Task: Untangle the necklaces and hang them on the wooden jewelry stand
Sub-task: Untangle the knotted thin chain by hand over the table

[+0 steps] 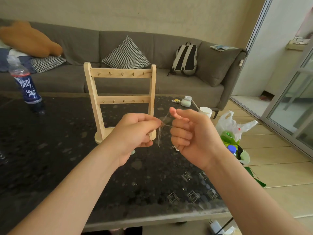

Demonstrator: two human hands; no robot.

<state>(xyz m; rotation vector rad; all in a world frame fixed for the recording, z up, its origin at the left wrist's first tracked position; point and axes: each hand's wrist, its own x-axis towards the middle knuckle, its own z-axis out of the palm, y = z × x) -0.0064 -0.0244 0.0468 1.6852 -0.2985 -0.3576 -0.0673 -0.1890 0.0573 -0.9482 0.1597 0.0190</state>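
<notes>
Both hands are raised over the middle of the dark glass counter (67, 158), a little toward its right edge, with the tangled necklaces (161, 126) stretched between them. The left hand (135, 131) pinches the knot, its fingers (152, 122) curled together with the thumb on the thin chains. The right hand (191, 134) holds one strand pinched high between thumb and forefinger. Its other fingers (177, 131) are curled in, and a second strand runs to them. Loose chain ends hang from the knot, above the counter and apart from it. One more bit of chain shows under the right hand.

The wooden jewelry stand (118, 99) stands upright just beyond the hands, toward the far edge, and the hooks on its two rails are bare. Its base is partly hidden behind the left hand. A wide stretch of counter runs from the stand's left side to a blue bottle (25, 82) near the far left corner. More open surface lies between the forearms and the near edge.

A white cup (205, 111) and a small pale green container (186, 101) sit by the far right corner. A plastic bag (233, 126) sits on the floor just beside the right edge. A grey sofa (169, 82) runs behind the far edge.
</notes>
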